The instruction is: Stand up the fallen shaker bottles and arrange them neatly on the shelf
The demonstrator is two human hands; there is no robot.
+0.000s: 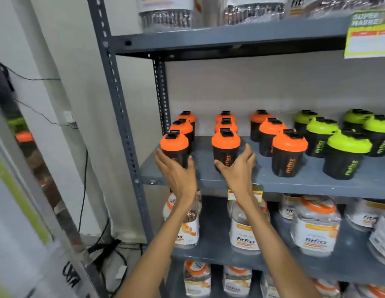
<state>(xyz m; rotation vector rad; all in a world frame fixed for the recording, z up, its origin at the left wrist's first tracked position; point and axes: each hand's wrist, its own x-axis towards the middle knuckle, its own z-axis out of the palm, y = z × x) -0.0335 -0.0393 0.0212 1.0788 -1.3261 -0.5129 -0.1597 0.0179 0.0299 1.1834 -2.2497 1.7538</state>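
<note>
Your two bare forearms reach up from the bottom of the view to the grey shelf [230,181]. Your left hand [176,171] cups the front-left shaker [174,149] low on its body, fingers spread on its left side and thumb on its right, so that grip is grasping the shaker. Your right hand [236,166] is released: the palm is wide, thumb touching the base of the next shaker [225,148], fingers fanned just beside its right side.

Both shakers stand upright at the shelf's front edge. Each has a black body with orange lettering running up the side, a domed orange lid and a black flip cap.

Behind them, more orange-lidded shakers stand upright in columns running back toward the wall; a third column [289,153] is to the right. Further right stand the green-lidded shakers [348,153], same black bodies with green lettering.

Jars [244,231] with orange labels fill the shelves below.
</note>
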